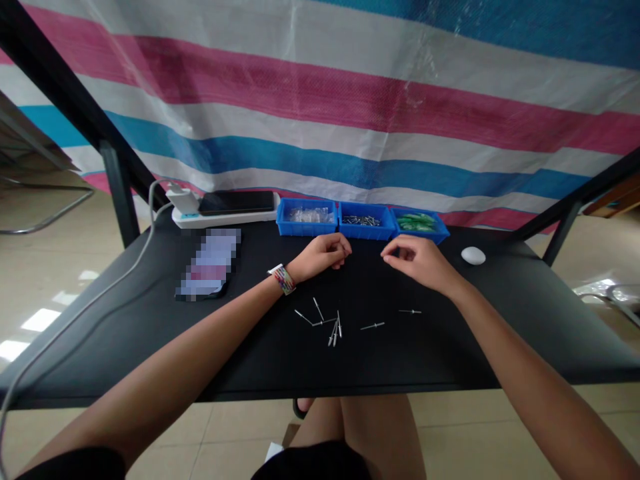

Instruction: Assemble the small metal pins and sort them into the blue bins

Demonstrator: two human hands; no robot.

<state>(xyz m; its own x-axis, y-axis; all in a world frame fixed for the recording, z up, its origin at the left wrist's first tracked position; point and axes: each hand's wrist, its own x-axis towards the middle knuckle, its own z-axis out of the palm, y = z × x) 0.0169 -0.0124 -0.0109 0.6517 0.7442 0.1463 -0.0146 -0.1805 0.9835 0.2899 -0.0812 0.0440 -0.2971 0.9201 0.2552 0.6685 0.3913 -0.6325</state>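
My left hand (324, 254) rests on the black table (150, 333) with its fingers curled in, just in front of the middle blue tray (367, 230). My right hand (417, 257) sits beside it, fingers pinched together; what is in either hand is too small to see. Several thin metal rivets (334, 327) lie loose on the table between my forearms. A striped band (283, 278) is on my left wrist.
Three small blue trays stand in a row at the table's back edge: one with clear bits (306, 217), one with metal pins, one with green parts (419, 225). A power strip (220, 215) with a phone on it, a blurred flat item (209, 272) and a white oval object (473, 255) are nearby.
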